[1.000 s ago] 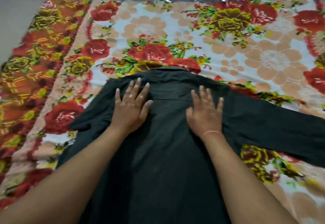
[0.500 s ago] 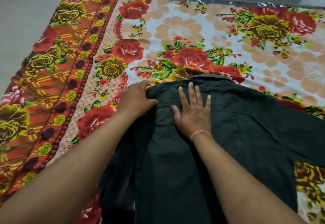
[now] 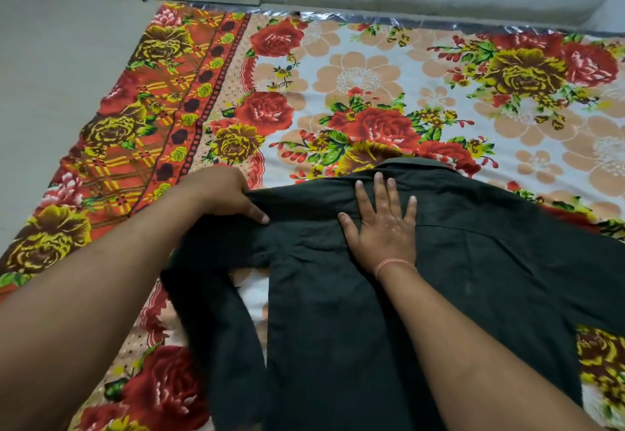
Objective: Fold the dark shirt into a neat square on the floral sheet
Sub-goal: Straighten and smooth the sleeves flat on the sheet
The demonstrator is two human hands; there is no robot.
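While the shirt (image 3: 456,278) lies spread on the sheet (image 3: 372,68), I judge folding barely begun.
My left hand (image 3: 223,193) pinches its left shoulder; right hand (image 3: 382,227) presses flat, holding nothing; all folds remain.

Matt dark cloth shirt (image 3: 338,295) on smooth printed cloth sheet (image 3: 389,92)

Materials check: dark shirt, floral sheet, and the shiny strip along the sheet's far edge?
Dark shirt: matte woven fabric, likely cotton or a blend; it creases softly and shows stitched seams. Floral sheet: thin printed cloth with a smooth, flat finish and no visible pile. Shiny strip: looks like crinkled metallic foil or plastic film with silver glints; which one can't be told.
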